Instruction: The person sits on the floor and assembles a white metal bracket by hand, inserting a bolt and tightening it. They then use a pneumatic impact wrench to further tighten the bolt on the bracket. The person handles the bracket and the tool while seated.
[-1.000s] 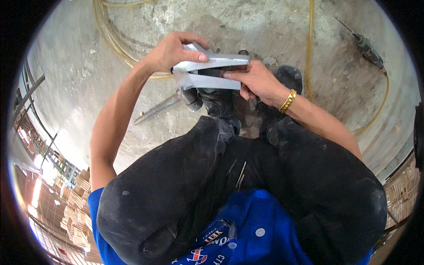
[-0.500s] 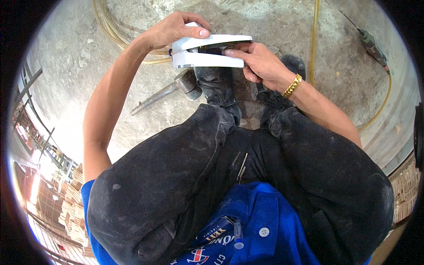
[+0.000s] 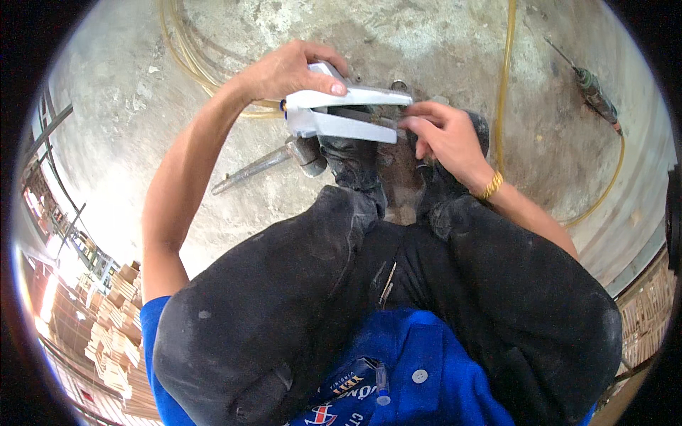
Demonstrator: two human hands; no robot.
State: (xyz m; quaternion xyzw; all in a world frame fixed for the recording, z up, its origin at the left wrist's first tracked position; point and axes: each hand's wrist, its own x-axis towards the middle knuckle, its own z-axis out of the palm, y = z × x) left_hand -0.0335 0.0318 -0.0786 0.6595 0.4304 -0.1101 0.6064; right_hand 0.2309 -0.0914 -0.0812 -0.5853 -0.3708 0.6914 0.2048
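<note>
My left hand (image 3: 291,74) is closed round the back of a white two-pronged tool (image 3: 355,131), with the thumb on its upper prong. The two prongs point right and stand apart, with a dark gap between them. A blue fitting (image 3: 283,108) at its left end meets yellowish hoses. At the prong tips my right hand (image 3: 447,135), blurred, has its thumb and forefinger drawn together in a pinch. Whatever lies between those fingertips is too small to make out. A gold bracelet (image 3: 491,186) circles my right wrist. Under the tool are my dark boots (image 3: 348,163).
Left of my boots a hammer (image 3: 252,170) lies on the concrete floor (image 3: 234,35). Yellow hoses (image 3: 177,50) run at upper left, another hose (image 3: 506,78) on the right. A power driver with a long bit (image 3: 597,96) lies far right. Stacked wood pieces (image 3: 114,341) stand lower left.
The white tool has come slightly nearer and to the right, in my left hand. My right hand has slid from between the prongs to their tips.
</note>
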